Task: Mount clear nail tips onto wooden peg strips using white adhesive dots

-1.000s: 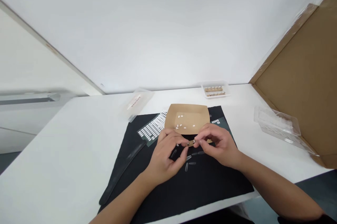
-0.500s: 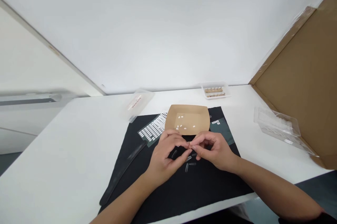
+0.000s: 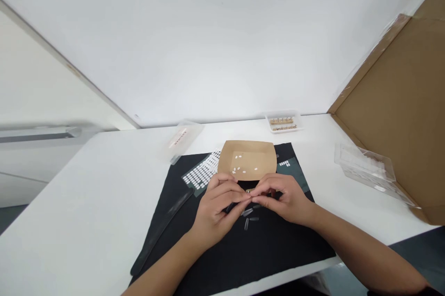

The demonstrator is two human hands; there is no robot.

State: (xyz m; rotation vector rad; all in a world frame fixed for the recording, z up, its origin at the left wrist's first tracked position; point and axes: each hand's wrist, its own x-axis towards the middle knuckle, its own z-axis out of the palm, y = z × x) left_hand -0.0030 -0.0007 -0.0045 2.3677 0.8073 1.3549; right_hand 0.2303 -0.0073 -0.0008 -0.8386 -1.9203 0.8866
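Observation:
My left hand (image 3: 217, 208) and my right hand (image 3: 287, 198) meet above the black cloth (image 3: 222, 266), thumbs and forefingers pinched together. A tiny brownish bit shows between the fingertips, but fingers cover most of it and its kind is unclear. Just below the fingers several clear false nail tips (image 3: 246, 224) lie on the cloth. Behind the hands stands a brown paper tray (image 3: 266, 152) with several small white oval pieces in it. A sheet of white oval stickers (image 3: 201, 173) lies left of the tray, and a dark green sheet (image 3: 295, 173) with a few ovals lies right.
A long black curved strip (image 3: 162, 228) lies along the cloth's left side. Farther back are a translucent lid (image 3: 182, 140) and a clear box (image 3: 283, 122) holding small gold-coloured stands. At right, a clear plastic case (image 3: 368, 166) rests near a cardboard panel (image 3: 399, 115).
Both hands stay pinched together in nearly the same place. The fingertips have shifted slightly and pressed closer together. The view has tilted a little.

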